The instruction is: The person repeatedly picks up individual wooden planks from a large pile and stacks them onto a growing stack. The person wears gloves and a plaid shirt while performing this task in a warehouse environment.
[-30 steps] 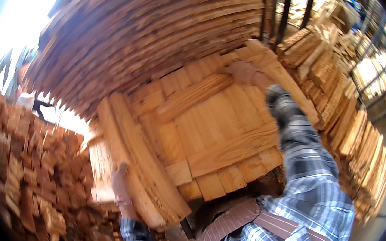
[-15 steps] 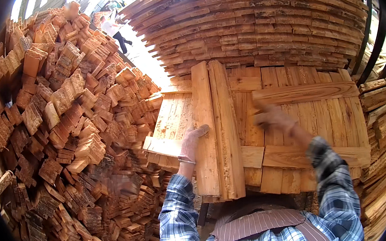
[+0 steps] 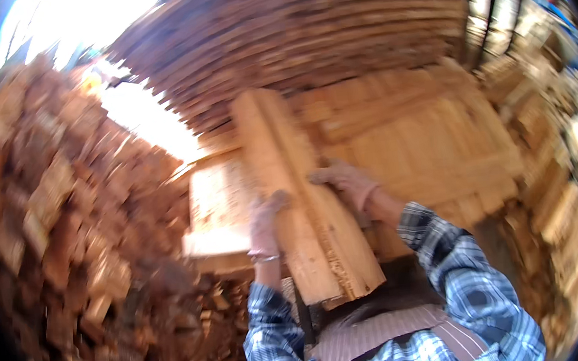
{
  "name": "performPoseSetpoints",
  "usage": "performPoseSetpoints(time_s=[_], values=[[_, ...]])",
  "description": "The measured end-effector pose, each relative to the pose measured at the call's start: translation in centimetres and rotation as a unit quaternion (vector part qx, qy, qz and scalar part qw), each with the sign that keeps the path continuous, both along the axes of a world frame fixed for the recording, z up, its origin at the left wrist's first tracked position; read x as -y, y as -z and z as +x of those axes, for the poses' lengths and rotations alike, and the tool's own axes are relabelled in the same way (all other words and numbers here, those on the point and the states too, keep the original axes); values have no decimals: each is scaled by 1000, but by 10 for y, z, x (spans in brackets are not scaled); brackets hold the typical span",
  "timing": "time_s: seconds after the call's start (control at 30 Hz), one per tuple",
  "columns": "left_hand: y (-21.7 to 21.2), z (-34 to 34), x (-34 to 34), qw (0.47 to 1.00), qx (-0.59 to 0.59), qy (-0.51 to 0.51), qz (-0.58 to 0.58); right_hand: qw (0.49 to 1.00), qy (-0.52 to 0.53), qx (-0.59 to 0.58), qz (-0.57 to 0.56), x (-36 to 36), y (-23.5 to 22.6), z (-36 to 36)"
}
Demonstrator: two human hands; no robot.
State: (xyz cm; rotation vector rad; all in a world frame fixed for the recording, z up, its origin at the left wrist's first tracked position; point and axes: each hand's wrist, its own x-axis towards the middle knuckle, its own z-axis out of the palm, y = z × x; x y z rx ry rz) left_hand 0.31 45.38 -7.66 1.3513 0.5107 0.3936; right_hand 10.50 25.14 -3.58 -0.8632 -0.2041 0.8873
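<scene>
Two long wooden boards (image 3: 291,215) lie lengthwise before me, side by side and slanting, their near ends past the front edge of the plank layer (image 3: 410,141). Along their left edge my gloved left hand (image 3: 265,221) is closed, thumb on top. From the other side my gloved right hand (image 3: 348,183) grips the right board, its fingers reaching over the upper face. The undersides of the boards are hidden. Beneath them the plank layer has flat boards with crosspieces laid over them. Motion blurs much of the picture.
A tall stack of boards (image 3: 316,31) rises behind the plank layer. A big heap of short wood pieces (image 3: 77,222) fills the left side. More stacked wood (image 3: 562,203) stands at the right, near dark upright bars (image 3: 495,7).
My right hand has come left from the plank layer onto the right board. The boards have turned from nearly straight to slanted, and the whole view has shifted.
</scene>
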Motion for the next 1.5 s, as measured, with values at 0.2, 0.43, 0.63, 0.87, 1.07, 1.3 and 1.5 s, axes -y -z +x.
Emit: performPoseSetpoints(time_s=[0.2,0.43,0.63,0.87,1.07,1.3,1.5], values=[[-67,28,157,976,74,128,-161,964,102,222,-104,126,-29,41],[2,125,279,964,39,252,71,781,173,399,-449,313,-29,96],[30,154,275,966,-75,218,-117,802,198,295,-480,339,8,88],[28,140,257,725,69,269,631,628,245,500,-544,325,5,92],[-41,99,290,962,4,173,211,570,337,461,-591,355,-51,-16],[-60,-54,308,855,187,483,4,606,322,130,-715,467,90,-194],[43,-71,400,711,-127,685,-102,647,199,-182,-713,463,247,-366]])
